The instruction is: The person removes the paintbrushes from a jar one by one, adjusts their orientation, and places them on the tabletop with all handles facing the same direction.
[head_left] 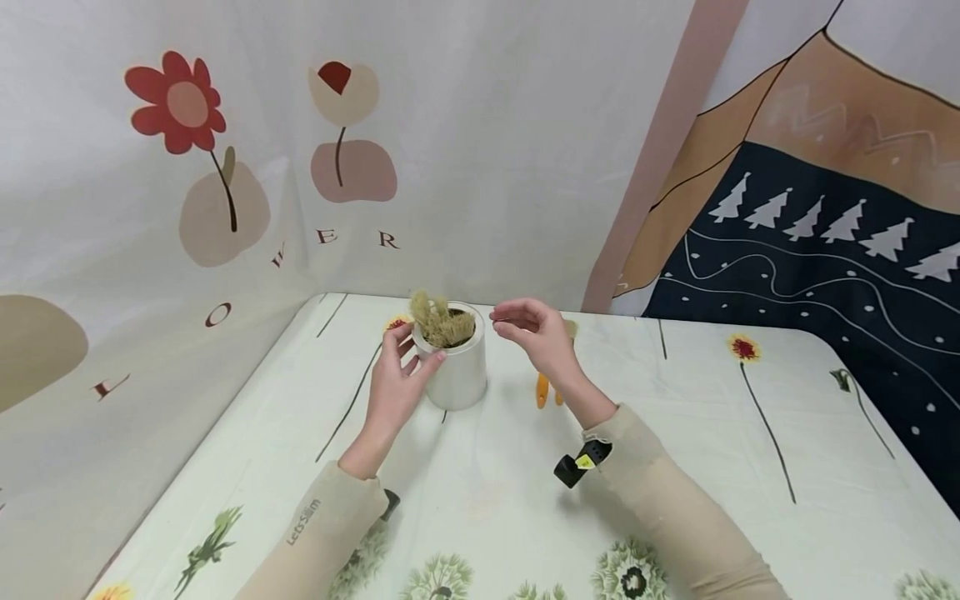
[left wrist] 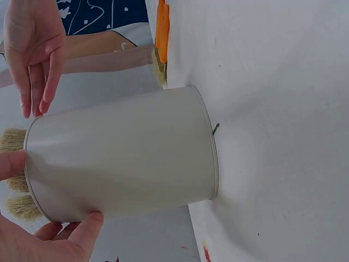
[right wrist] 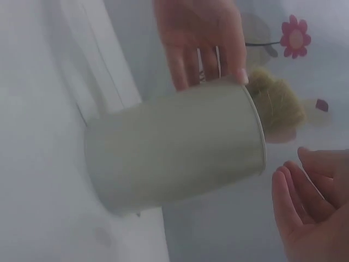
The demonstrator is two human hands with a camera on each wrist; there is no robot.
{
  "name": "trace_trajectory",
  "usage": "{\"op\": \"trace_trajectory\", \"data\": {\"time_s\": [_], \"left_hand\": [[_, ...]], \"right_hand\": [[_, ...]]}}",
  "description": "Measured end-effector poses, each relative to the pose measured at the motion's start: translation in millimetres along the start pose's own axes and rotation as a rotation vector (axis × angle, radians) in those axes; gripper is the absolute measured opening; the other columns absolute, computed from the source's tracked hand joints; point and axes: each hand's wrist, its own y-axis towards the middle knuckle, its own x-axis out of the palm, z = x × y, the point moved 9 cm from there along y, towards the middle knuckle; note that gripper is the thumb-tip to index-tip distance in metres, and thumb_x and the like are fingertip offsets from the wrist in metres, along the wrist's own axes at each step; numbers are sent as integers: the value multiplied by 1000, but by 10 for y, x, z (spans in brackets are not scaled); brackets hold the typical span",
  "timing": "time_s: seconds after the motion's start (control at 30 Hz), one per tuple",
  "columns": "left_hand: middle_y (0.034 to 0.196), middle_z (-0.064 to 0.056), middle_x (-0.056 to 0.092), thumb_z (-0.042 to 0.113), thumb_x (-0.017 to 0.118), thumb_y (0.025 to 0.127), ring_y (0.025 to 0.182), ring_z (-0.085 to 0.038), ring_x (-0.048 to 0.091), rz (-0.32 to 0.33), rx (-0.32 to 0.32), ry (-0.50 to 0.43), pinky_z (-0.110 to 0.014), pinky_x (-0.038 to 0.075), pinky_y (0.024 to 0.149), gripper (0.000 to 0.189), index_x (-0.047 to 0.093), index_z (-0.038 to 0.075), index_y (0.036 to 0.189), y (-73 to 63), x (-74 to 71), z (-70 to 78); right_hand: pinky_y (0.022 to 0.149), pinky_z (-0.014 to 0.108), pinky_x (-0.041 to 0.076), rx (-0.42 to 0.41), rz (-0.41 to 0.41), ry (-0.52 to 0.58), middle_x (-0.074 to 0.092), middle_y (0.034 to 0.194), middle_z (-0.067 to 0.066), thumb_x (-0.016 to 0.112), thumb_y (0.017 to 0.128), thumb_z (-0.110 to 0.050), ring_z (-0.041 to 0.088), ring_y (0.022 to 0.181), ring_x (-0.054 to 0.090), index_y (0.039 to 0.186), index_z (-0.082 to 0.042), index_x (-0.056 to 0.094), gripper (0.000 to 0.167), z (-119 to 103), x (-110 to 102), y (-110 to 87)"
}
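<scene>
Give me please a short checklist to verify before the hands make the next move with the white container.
1. White container upright on the table: ok.
2. Left hand holding it near the rim: ok.
3. Right hand empty and apart from the container: ok.
4. Bristles showing above the rim: ok.
5. Orange handles put inside: not ok, they lie beside the container.
6. What lies at the bottom inside: cannot tell, hidden.

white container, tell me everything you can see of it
The white container is a smooth, plain cylinder with a thin rim and an open top; whether it is metal or plastic is unclear. It stands upright on the tablecloth, with tan bristly tufts sticking out of it. The left hand holds it near the rim; the right hand hovers beside it, apart.
</scene>
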Motion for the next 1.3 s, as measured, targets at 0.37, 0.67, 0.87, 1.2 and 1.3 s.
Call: {"op": "trace_trajectory", "data": {"time_s": [0.37,0.67,0.87,1.2,1.3], "left_hand": [[157,-20,35,21,68,96,146,-38,37,-8,5,3,-48,40,120,67,32,1,148,-1,6,-2],[157,-19,36,23,68,96,145,-37,38,-8,5,7,-47,42,119,68,31,2,149,-6,0,2],[157,-19,35,24,67,96,145,-37,38,-14,1,17,-47,41,119,69,30,3,150,-21,-1,8],[158,-17,34,26,67,96,146,-35,37,-21,-7,15,-46,41,119,70,29,5,151,-21,2,-3],[159,-16,34,26,68,96,147,-34,37,-23,-10,8,-46,41,119,70,29,5,150,-19,5,-2]], "right_hand": [[100,35,58,-56,-68,-31,69,121,18,69,93,-8,29,113,66,122,-2,66,30,-199,257,8],[102,31,57,-59,-89,-12,66,123,19,70,91,-4,32,116,65,121,1,64,31,-179,360,5],[101,31,58,-37,-98,-48,66,121,17,72,90,-6,30,114,66,122,-3,65,33,-154,390,0],[97,30,60,-28,-100,-161,69,117,14,74,89,-6,27,108,69,119,-5,68,31,-147,421,5],[94,30,61,-46,-96,-209,71,113,14,74,89,-6,26,105,70,115,-5,70,27,-162,430,12]]}}
